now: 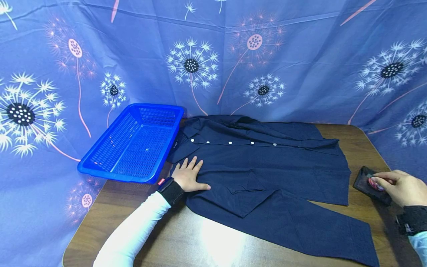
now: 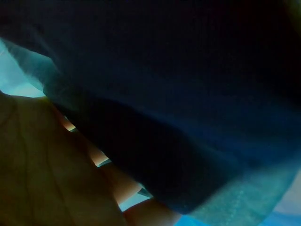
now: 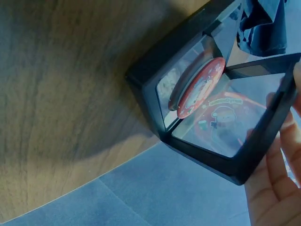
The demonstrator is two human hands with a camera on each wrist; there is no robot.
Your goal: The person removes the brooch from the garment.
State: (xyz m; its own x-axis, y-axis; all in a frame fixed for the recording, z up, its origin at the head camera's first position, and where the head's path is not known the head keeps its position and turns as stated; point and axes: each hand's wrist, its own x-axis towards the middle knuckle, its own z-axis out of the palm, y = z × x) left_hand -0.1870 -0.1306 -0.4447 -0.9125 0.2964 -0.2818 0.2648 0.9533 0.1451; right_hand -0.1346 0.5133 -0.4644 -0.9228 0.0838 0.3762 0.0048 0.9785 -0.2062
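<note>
A dark navy button-up shirt lies spread on the wooden table, with white buttons in a row and one sleeve toward the front. My left hand rests on it near the collar, fingers spread. In the left wrist view, dark cloth covers most of the picture beside the palm. At the table's right side, my right hand grips a black-framed display case. The right wrist view shows the case hinged apart, fingers on one frame's edge. A round red badge sits inside against its clear window.
A blue plastic basket stands left of the collar, right beside the shirt. Behind the table hangs a blue cloth with dandelion prints. The table's right edge runs close to the display case.
</note>
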